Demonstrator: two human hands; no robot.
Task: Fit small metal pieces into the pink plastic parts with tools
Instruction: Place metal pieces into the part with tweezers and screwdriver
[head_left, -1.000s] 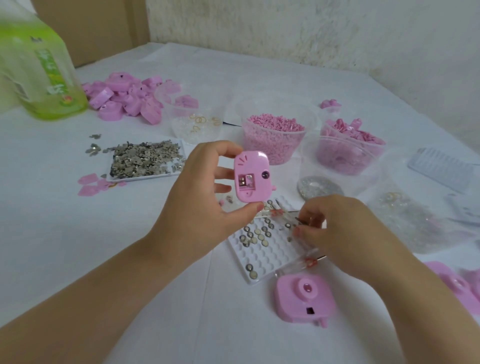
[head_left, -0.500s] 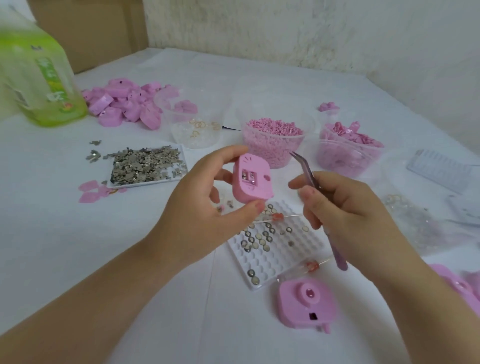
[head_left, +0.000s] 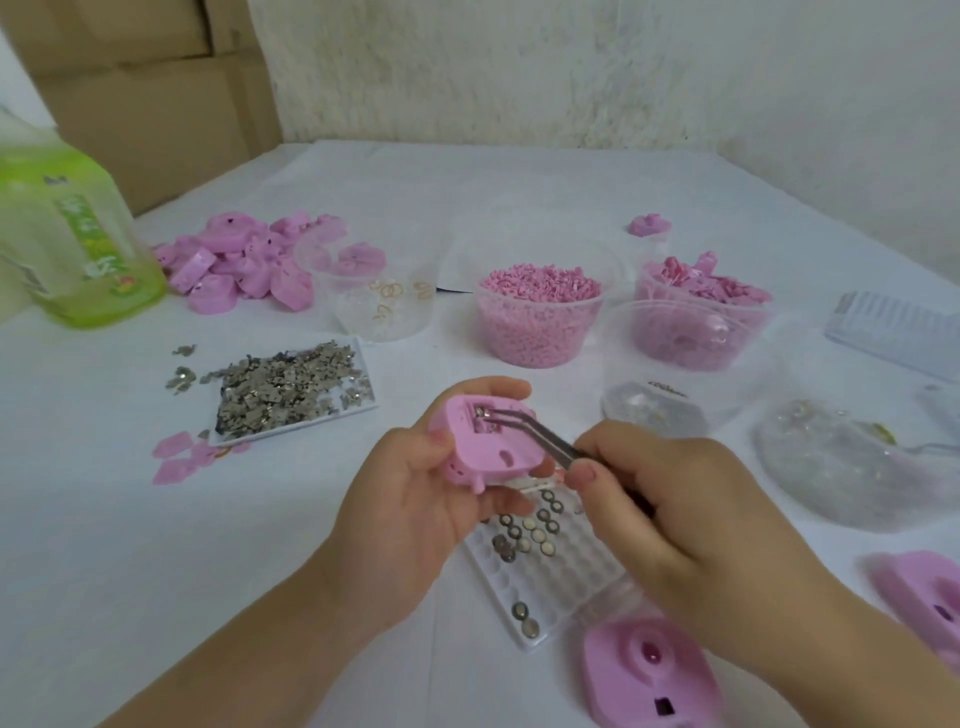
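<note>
My left hand (head_left: 415, 499) grips a pink plastic part (head_left: 480, 441) above the table, its square recess turned up. My right hand (head_left: 660, 499) pinches metal tweezers (head_left: 535, 428) whose tips reach into that recess, holding a small metal piece (head_left: 480, 413) there. Below the hands lies a white dimpled tray (head_left: 550, 577) with several small round metal pieces. A flat white tray (head_left: 291, 389) heaped with grey metal clips sits to the left.
Another pink part (head_left: 649, 670) lies near the front, more at the right edge (head_left: 924, 597). A pile of pink parts (head_left: 249, 260), a green bottle (head_left: 67, 234), clear tubs of pink bits (head_left: 540, 317) (head_left: 696, 317), rings (head_left: 384, 301) and plastic bags (head_left: 852, 462) crowd the back and right.
My right hand raised the tweezers from the dimpled tray and brought their tips into the pink part's recess. My left hand tilted the part, turning its recess upward.
</note>
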